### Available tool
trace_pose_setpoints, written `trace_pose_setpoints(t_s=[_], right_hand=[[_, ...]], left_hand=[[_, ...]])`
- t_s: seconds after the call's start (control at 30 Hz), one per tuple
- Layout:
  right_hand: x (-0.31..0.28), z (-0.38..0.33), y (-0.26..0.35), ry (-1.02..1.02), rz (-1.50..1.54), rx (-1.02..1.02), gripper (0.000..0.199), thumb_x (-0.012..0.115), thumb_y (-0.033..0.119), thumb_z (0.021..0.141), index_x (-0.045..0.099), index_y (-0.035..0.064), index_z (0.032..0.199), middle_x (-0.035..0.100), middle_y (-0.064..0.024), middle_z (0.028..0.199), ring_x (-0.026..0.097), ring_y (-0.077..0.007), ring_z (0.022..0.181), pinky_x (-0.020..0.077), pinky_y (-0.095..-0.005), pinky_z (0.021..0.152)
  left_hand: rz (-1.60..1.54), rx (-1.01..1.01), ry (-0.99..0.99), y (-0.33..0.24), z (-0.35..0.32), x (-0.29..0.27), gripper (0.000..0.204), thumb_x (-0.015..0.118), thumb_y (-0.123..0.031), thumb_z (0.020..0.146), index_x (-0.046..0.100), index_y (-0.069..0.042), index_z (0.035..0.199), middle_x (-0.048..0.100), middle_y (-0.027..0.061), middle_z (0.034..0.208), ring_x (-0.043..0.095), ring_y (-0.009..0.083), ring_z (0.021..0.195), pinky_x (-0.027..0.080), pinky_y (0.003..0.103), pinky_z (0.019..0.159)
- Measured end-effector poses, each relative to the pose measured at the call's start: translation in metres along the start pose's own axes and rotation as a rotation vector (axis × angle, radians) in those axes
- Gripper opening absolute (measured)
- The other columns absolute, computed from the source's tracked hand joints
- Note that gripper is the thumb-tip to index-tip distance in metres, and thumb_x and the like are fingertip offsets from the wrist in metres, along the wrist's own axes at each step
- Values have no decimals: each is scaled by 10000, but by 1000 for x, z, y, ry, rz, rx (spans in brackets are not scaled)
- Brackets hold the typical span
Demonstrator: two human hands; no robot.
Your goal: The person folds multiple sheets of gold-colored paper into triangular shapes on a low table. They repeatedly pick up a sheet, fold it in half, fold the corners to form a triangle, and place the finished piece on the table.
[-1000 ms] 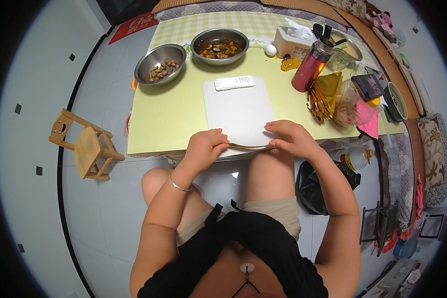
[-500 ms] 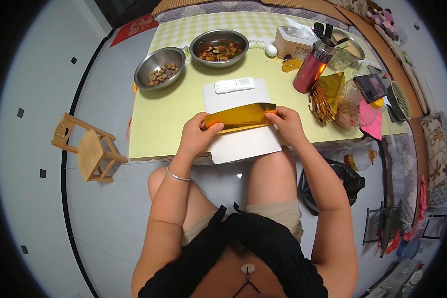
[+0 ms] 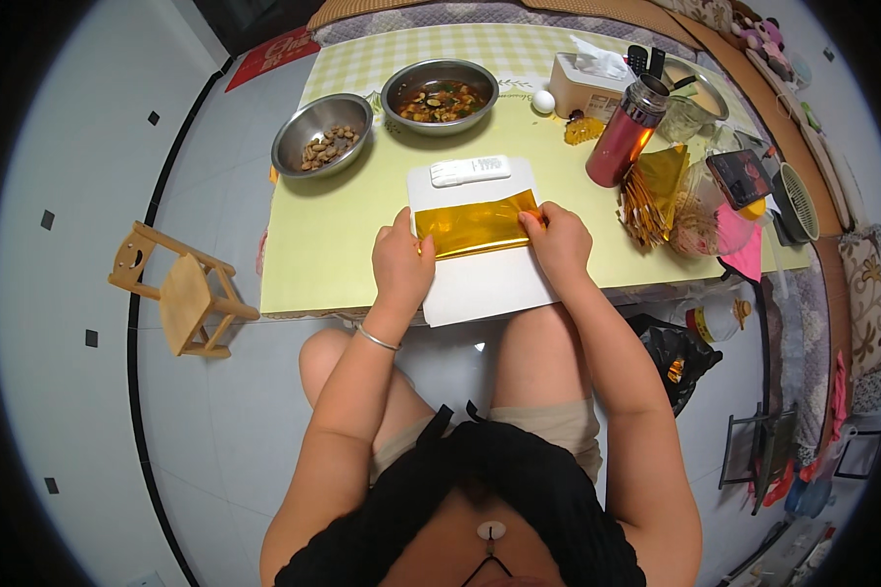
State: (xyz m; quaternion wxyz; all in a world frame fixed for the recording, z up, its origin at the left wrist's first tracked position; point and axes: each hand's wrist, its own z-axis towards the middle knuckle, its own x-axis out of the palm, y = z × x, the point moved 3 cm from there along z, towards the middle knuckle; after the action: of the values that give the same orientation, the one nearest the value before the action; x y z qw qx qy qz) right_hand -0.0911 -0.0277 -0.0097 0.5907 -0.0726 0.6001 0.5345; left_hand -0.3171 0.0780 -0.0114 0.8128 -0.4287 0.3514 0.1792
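A shiny gold foil sheet (image 3: 475, 225), folded into a long strip, lies over a white board (image 3: 485, 292) at the table's near edge. At its left end, my left hand (image 3: 403, 256) is closed with thumb and fingers on the foil's edge. My right hand (image 3: 561, 243) pinches the opposite end, its thumb on top of the gold surface. Just beyond the foil, a white remote-like object (image 3: 471, 170) rests on the far part of the board.
Two steel bowls stand at the far left, one with nuts (image 3: 330, 147), one with food in sauce (image 3: 440, 102). At right are a red thermos (image 3: 625, 137), rolled gold foil sticks (image 3: 642, 210), a phone (image 3: 738, 177) and a tissue box (image 3: 585, 88). A small wooden chair (image 3: 188, 293) stands left.
The foil has tilted from a raised, curved position to lie flatter over the board, with both hands keeping hold of its ends. My left hand has turned more upright.
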Motion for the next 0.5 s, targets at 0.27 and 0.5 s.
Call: trace_pose_setpoints(t_s=[0.27,0.5], right_hand=[[1,0,4,-14,-28,-9,293,770,345,832,677,73,776,693,-104,749,665,-318,761,522,-452,655],[5,1,0,-35,-51,-34,289,780,345,819,680,76,789,699,-106,767,669,-325,761,524,-450,656]], left_hand=[[-4,57,-61,-1,-3,0,479,720,-43,798,594,78,1244,583,108,692,573,287,738,490,410,702],[5,88,-64,-8,-6,-3,437,702,-31,800,607,56,1218,593,119,720,570,300,743,488,423,703]])
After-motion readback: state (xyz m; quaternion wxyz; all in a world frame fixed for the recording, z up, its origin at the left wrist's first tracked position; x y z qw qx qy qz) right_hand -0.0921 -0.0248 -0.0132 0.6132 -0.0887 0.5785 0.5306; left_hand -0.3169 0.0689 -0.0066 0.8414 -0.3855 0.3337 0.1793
